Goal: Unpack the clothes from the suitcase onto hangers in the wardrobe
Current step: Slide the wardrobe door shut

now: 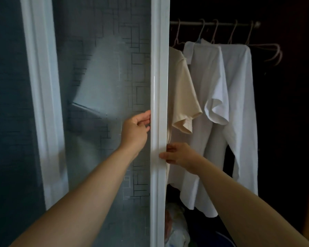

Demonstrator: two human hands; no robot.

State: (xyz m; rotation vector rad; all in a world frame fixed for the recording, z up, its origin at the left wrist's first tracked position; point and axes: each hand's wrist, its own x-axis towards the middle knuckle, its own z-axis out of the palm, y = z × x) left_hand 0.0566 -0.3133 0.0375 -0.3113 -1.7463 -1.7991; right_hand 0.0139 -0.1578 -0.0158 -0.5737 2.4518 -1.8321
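The fingers (145,115) of the left hand (135,130) are curling against the left edge of the door (159,82), with the thumb and fingertips touching its white frame. The right hand (181,155) is gripping the frame's other edge lower down, the thumb lying across the front and the fingers wrapping behind. Just past the door, inside the dark wardrobe (285,125), three garments are hanging from the rail (221,24). A cream T-shirt (182,93) is sitting partly behind the door, a creased white T-shirt (210,81) is touching it, and a white long-sleeved shirt (239,97) is trailing one sleeve. A bare pink hanger (273,52) is hanging at the right end.
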